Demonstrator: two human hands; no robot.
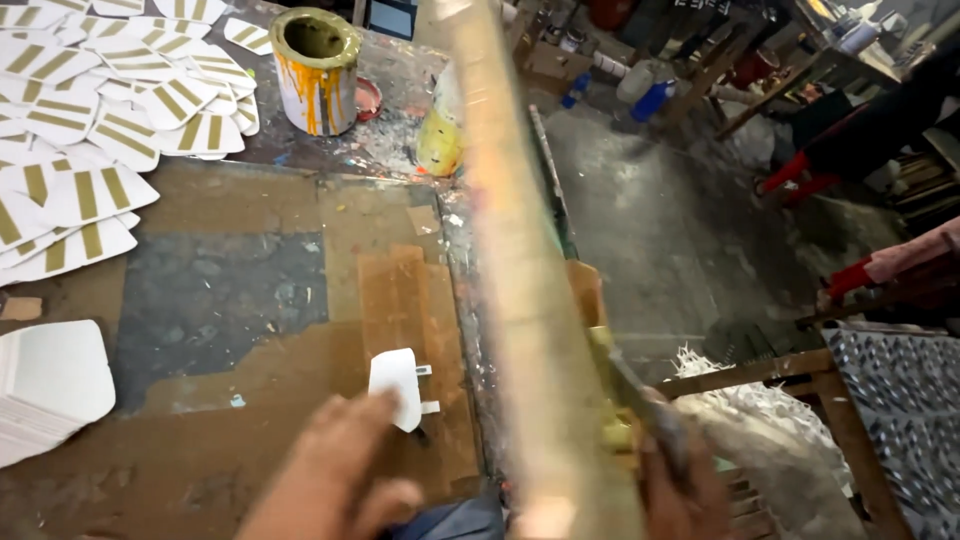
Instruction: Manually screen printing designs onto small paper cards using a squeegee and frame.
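The right hand point(680, 480) sits at the lower right, blurred, its grip closed around the near end of a long frame point(510, 230) smeared with yellowish paint. From that grip the frame's long axis runs up and slightly left, its far end pointing away from the person toward the top edge of the view, past the surface's right edge. The frame is tilted upward, raised off the surface point(230, 290), and motion blur hides its exact outline. A dark blade-like tool point(640, 395) lies along the frame just above the grip; whether the fingers also hold it cannot be told.

The left hand point(335, 480) is to the left of the grip, low in the view and blurred. Its fingers reach toward a small white card point(397, 385) lying flat just beyond them; whether they touch it or how far they are spread cannot be told.

Far beyond the grip, up and left, stands a paint can point(316, 70) streaked with yellow. Left of it lie many white cards with gold stripes point(90, 110), spread overlapping. A stack of plain white cards point(50, 385) sits at the left edge, well apart from both hands. A yellow-stained bottle point(440, 125) stands just left of the frame's upper half.
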